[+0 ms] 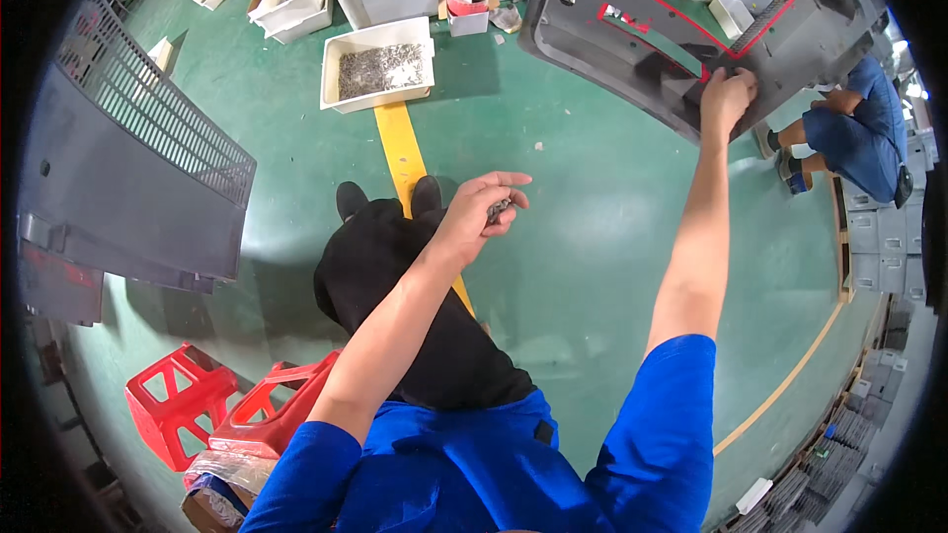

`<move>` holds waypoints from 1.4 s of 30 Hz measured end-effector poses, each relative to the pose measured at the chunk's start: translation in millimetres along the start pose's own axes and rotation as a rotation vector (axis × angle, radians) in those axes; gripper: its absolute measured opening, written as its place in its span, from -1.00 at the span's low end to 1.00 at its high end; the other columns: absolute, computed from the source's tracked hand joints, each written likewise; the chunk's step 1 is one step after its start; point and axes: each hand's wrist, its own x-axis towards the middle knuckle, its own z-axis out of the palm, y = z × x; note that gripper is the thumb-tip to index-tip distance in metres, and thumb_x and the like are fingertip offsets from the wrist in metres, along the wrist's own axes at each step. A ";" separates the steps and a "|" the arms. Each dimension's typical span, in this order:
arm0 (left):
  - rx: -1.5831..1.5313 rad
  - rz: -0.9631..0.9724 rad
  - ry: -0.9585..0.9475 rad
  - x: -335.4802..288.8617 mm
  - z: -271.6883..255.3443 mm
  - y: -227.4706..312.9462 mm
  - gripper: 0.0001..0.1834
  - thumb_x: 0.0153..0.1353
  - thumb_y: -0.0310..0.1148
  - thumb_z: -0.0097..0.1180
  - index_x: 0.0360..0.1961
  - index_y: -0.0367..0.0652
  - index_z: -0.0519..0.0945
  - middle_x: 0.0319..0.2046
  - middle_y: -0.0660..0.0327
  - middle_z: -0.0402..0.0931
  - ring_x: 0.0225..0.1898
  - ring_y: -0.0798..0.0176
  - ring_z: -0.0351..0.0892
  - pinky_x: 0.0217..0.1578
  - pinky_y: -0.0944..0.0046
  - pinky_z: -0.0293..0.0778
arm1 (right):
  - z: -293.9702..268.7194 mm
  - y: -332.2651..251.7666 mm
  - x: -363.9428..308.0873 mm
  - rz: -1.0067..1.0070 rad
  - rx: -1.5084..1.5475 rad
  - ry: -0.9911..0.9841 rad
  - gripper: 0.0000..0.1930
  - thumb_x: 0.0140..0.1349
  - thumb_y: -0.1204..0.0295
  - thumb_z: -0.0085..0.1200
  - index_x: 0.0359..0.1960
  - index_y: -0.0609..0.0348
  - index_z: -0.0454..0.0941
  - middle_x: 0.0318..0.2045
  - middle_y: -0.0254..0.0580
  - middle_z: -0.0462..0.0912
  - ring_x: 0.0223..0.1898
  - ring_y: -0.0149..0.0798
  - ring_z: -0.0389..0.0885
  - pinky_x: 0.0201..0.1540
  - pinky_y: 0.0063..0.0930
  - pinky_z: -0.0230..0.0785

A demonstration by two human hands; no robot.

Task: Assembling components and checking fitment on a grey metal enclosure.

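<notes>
My left hand point(475, 219) is half curled, palm up, above the floor in front of my legs. In its fingers lies a small cluster of grey metal pieces point(500, 209), too small to tell their exact kind. At the upper right, my right hand point(728, 99) reaches to a large dark grey plastic panel point(563, 38) with red-edged openings. Its fingers are bent together against the panel, beside a red-edged slot; whatever they pinch is hidden. The panel stands tilted, its lower edge near my right wrist.
A white tub point(329, 74) of small metal pieces stands ahead on the green floor. Another grey panel point(128, 178) with a grille is at left. Red stools point(178, 405) stand lower left. A person in blue point(859, 138) crouches at right, near stacked grey parts point(879, 247).
</notes>
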 end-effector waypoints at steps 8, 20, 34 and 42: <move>-0.011 -0.045 -0.029 4.1 7.1 0.5 -0.68 0.23 -0.51 -0.16 0.00 -0.35 0.43 -0.39 0.16 0.44 -0.61 0.55 0.24 -0.70 0.56 0.07 | 21.4 29.8 4.0 0.167 -0.047 -0.071 -0.66 0.16 0.47 0.03 -0.10 0.44 0.30 -0.08 0.25 0.41 0.02 0.17 0.40 0.06 -0.09 0.30; -0.011 -0.045 -0.030 3.9 3.3 2.5 -0.67 0.17 -0.50 -0.15 -0.04 -0.34 0.46 -0.40 0.15 0.46 -0.62 0.54 0.24 -0.69 0.52 0.07 | 36.6 49.1 7.5 -0.015 0.046 0.026 -0.87 0.17 0.52 0.00 -0.29 0.35 0.47 -0.43 0.00 0.62 -0.40 -0.12 0.64 -0.25 -0.30 0.44; -0.004 -0.060 -0.006 7.6 4.6 3.9 -0.71 0.18 -0.51 -0.17 -0.09 -0.30 0.49 -0.49 0.26 0.41 -0.63 0.56 0.22 -0.70 0.52 0.02 | -4.3 9.9 -117.2 -0.146 0.318 -0.325 -0.82 0.12 0.61 0.06 -0.22 0.24 0.42 -0.25 -0.10 0.54 -0.18 -0.12 0.55 -0.15 -0.35 0.39; 0.088 -0.046 -0.021 10.3 7.1 6.6 -0.71 0.30 -0.41 -0.18 -0.05 -0.35 0.43 -0.61 0.39 0.27 -0.70 0.57 0.13 -0.73 0.52 -0.04 | 41.2 9.8 -51.7 -0.565 -0.194 -0.261 -0.58 0.07 0.43 0.16 0.02 0.12 0.49 0.02 -0.20 0.56 -0.06 -0.12 0.50 -0.03 -0.27 0.32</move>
